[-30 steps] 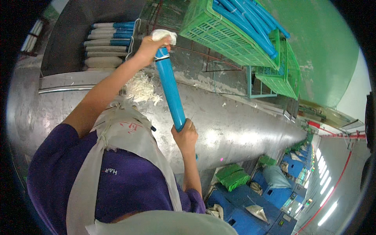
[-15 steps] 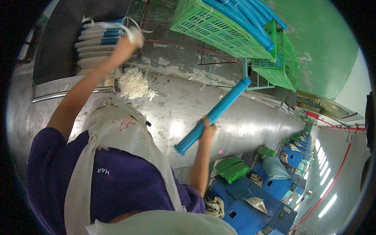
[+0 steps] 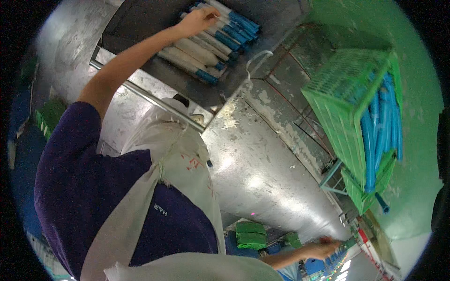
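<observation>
My left hand [image 3: 200, 21] reaches over a dark open-topped cart or bin [image 3: 140, 35]. Its fingers are bent together at the top of a stack of long white bundles with blue sleeves [image 3: 206, 44]; what they pinch, if anything, is hidden. A loose white strip [image 3: 255, 58] hangs at the cart's right corner, apart from the hand. Far off to the lower right, my right hand [image 3: 323, 249] is stretched out, slightly blurred. Its fingers look apart and no tube shows in it.
A metal bar [image 3: 154, 100] runs along the cart's near side, close to my apron. Green crates [image 3: 330, 122] with blue tubes [image 3: 375, 131] stand at right; one tube end [image 3: 382, 203] juts out. White scraps [image 3: 228, 117] lie on the worn grey floor [image 3: 253, 159]. Green folded bundles [image 3: 251, 235] are lower down.
My view has turned toward the cart. The blue tube has gone from my right hand, which is now lower right. My left hand has left the white strip and is over the bundles.
</observation>
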The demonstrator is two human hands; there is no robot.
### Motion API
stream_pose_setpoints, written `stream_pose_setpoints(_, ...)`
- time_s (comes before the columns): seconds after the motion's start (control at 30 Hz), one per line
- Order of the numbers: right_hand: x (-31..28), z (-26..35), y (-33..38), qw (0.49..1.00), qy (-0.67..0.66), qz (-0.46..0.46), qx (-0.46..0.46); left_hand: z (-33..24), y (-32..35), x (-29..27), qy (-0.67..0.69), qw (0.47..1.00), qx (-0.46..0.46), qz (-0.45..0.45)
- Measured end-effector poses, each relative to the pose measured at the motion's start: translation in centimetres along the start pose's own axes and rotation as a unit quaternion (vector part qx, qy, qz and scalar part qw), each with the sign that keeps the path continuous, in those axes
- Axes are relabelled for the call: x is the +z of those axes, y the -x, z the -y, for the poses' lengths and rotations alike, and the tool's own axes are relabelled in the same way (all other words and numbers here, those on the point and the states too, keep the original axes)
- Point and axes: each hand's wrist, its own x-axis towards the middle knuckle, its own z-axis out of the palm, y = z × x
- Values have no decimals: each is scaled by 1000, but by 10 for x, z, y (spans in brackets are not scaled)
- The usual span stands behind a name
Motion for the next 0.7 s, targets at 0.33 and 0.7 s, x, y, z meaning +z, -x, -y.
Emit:
stream_pose_setpoints(0.33,116,159,185,898,-160,386,139,238,106,295,-318,801,22,507)
stream_pose_setpoints(0.7,119,184,238,865,-177,442,159,239,117,296,-130,904,16,407)
